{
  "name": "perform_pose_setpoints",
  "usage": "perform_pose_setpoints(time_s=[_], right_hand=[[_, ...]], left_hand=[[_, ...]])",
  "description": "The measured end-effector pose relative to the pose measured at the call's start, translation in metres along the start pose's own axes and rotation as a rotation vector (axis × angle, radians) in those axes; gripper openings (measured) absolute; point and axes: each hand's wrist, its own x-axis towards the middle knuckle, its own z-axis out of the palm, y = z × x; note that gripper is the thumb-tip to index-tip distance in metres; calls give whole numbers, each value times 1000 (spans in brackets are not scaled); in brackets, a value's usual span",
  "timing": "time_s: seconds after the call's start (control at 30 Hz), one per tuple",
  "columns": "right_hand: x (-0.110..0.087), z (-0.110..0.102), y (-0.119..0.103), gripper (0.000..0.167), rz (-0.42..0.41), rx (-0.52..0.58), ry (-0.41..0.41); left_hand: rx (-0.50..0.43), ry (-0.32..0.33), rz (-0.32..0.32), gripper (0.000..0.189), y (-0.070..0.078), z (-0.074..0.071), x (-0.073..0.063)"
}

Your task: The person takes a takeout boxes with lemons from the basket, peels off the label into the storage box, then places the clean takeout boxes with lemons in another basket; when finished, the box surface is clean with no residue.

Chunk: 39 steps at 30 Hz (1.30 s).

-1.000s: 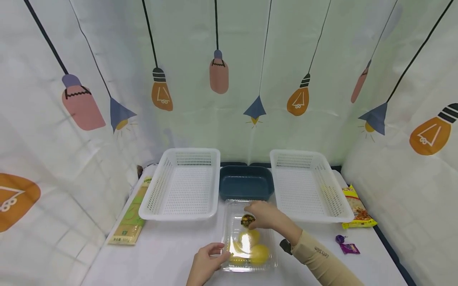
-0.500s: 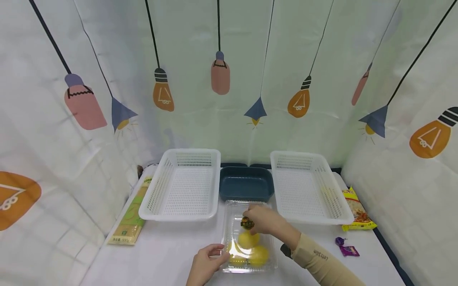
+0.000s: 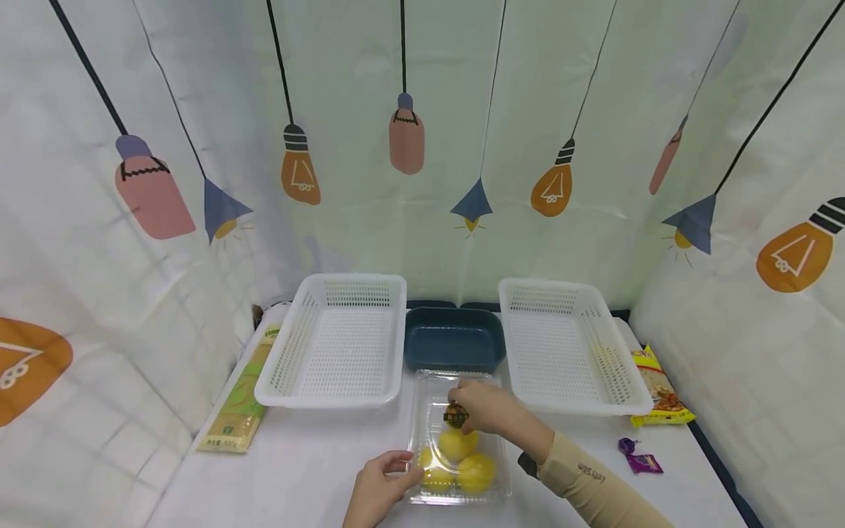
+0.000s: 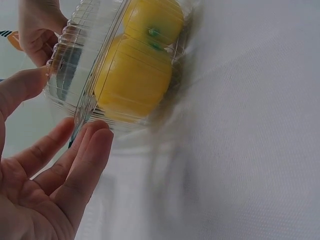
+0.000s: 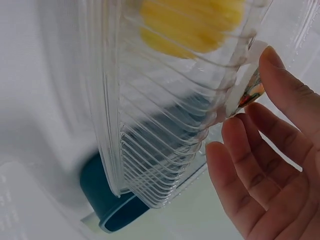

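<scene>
A clear plastic clamshell box (image 3: pixel 485 447) lies lengthwise on the table with its lid down. Several yellow fruits (image 3: pixel 475 473), lemon-like with green stem ends, show inside. My left hand (image 3: pixel 385 480) touches the box's near left edge; in the left wrist view its thumb (image 4: pixel 25 87) meets the lid while its fairly straight fingers (image 4: pixel 90 160) rest by the rim. Over the lid's far half, my right hand (image 3: pixel 488 405) holds a dark round sticker (image 3: pixel 455 416) between curled fingers and thumb (image 5: pixel 282 82). Part of the sticker is hidden behind the fingers.
Behind the box stands a dark blue tray (image 3: pixel 455 339), between a left white basket (image 3: pixel 277 381) and a right white basket (image 3: pixel 634 396). A green noodle-like packet (image 3: pixel 240 396) lies left. To the right are a yellow snack bag (image 3: pixel 663 392) and purple wrapped sweets (image 3: pixel 643 463).
The right hand and the sticker have shifted slightly toward the near side over the lid. The left hand has stayed at the box's edge.
</scene>
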Motion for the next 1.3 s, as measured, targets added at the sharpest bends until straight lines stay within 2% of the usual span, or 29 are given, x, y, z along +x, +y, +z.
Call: perform_pose_setpoints(time_s=[0.27,0.6,0.83,1.1,1.3], right_hand=[[1,1,-1,40,-10,-12,19],[3,4,0,41,18,-10,3],[3,5,0,41,11,-6,18],[0,3,-2,36,13,3,3],[-1,3,0,32,-14,-17,33]], left_hand=[[-3,3,29,46,1,-1,-2],[8,4,-3,47,-2,0,0],[0,8,12,47,-4,0,0],[6,-1,-21,50,-3,0,0],[-3,-2,-20,50,-3,-1,1]])
